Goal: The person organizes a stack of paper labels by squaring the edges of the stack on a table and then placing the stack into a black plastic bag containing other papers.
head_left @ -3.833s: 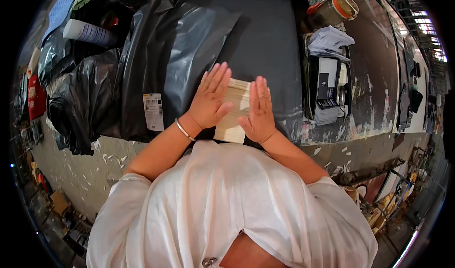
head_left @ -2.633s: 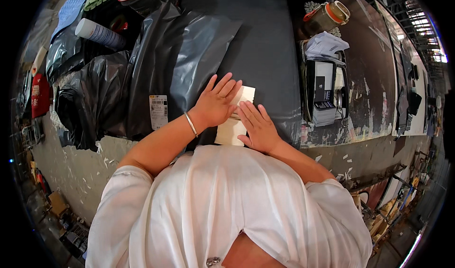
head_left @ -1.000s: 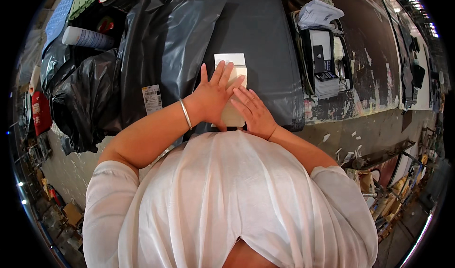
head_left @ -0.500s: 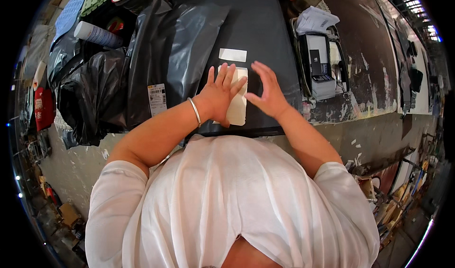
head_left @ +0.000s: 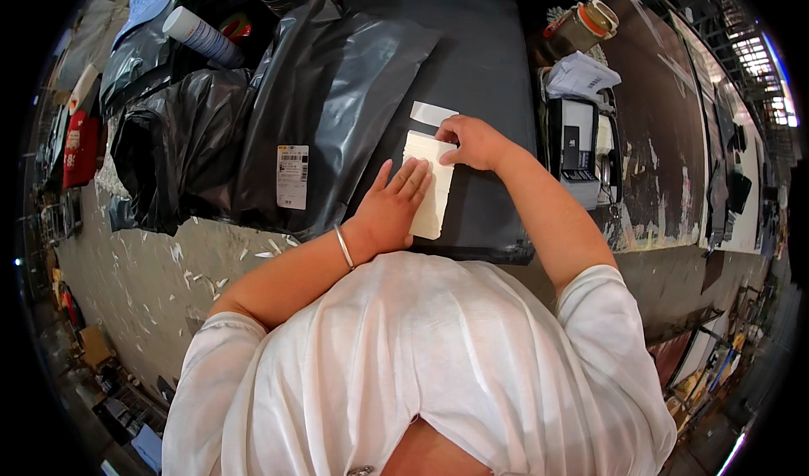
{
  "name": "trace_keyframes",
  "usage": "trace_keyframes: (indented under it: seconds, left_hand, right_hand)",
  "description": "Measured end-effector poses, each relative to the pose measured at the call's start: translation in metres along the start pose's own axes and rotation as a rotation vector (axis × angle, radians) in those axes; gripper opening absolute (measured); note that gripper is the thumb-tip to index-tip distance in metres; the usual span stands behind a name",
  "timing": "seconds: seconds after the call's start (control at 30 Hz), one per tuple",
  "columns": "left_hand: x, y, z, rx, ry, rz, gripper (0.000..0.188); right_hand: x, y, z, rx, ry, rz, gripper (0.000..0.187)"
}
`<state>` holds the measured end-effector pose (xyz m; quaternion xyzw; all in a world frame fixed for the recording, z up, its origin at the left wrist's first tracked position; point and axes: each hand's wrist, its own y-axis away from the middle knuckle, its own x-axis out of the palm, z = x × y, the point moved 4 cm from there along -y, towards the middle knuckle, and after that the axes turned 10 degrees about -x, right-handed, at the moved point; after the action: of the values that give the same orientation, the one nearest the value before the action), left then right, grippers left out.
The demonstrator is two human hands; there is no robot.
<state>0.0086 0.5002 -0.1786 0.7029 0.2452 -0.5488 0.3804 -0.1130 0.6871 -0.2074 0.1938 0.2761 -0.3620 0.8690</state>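
Observation:
A cream piece of stiff paper or card (head_left: pixel 431 210) lies on the dark grey board in front of me, with a step or fold line near its far end. My left hand (head_left: pixel 390 209) rests flat on its left side, fingers straight and close together. At the far right corner, my right hand (head_left: pixel 475 144) has its thumb and curled fingers closed on the cream card's edge; the exact grip is partly hidden. Just beyond the card lies a small white strip (head_left: pixel 430 114), close to my right fingertips.
The grey board (head_left: pixel 484 202) has a black plastic bag (head_left: pixel 337 97) with a white label on its left. Farther left are crumpled black plastic and a white spray can (head_left: pixel 202 36). A case of papers (head_left: pixel 577 143) and a glass jar (head_left: pixel 581 31) stand on the right.
My right hand has moved in from beside the card, its spread fingers closing at the far corner. My left hand has slid nearer, its fingers drawn together. The whole view has shifted slightly.

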Motion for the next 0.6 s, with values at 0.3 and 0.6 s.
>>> trace_keyframes:
  seconds: [0.3, 0.6]
  left_hand:
    - [0.005, -0.004, -0.002, 0.034, -0.072, -0.077, 0.104]
    - [0.010, -0.002, -0.003, 0.016, -0.100, -0.041, 0.110]
  right_hand:
    - [-0.018, -0.045, -0.009, 0.116, 0.492, -0.387, 0.041]
    - [-0.018, -0.063, -0.024, 0.225, 0.226, -0.146, 0.027]
